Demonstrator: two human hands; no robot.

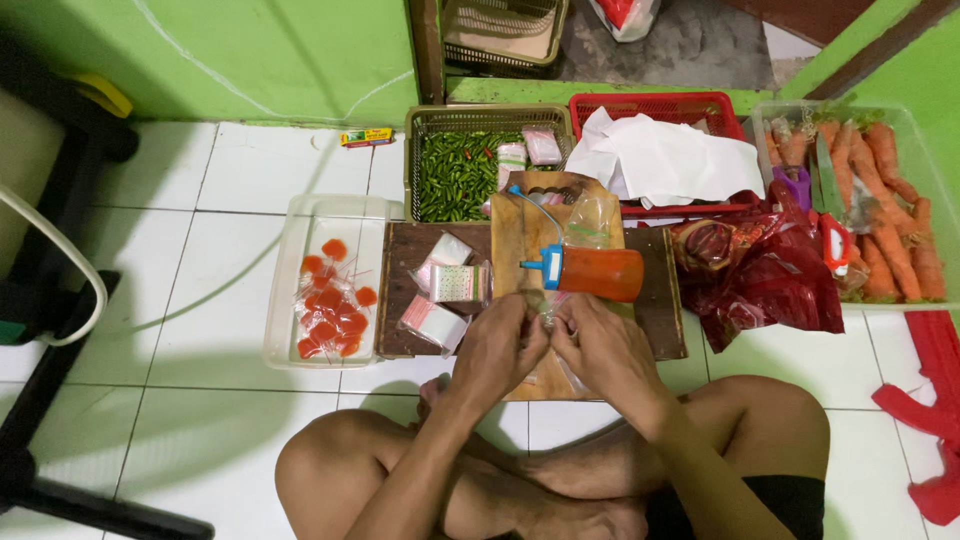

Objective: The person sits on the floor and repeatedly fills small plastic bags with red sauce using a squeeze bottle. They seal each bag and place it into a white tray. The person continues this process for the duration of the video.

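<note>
- Fingers of your left hand [503, 345] and right hand [600, 350] are pinched together on a small clear plastic pouch [545, 312], held over the wooden cutting board [530, 235], probably so spills land there.
- The orange squeeze bottle [598, 272] lies on its side just beyond your hands, within easy reach.
- Stacks of empty sachets [445, 290] sit on the dark board to the left.
- Filled orange pouches [330, 300] rest in the clear tray [283, 290].
- Your fingers hide the pouch's contents; the carrot crate [925, 180] is cut off at the right.
</note>
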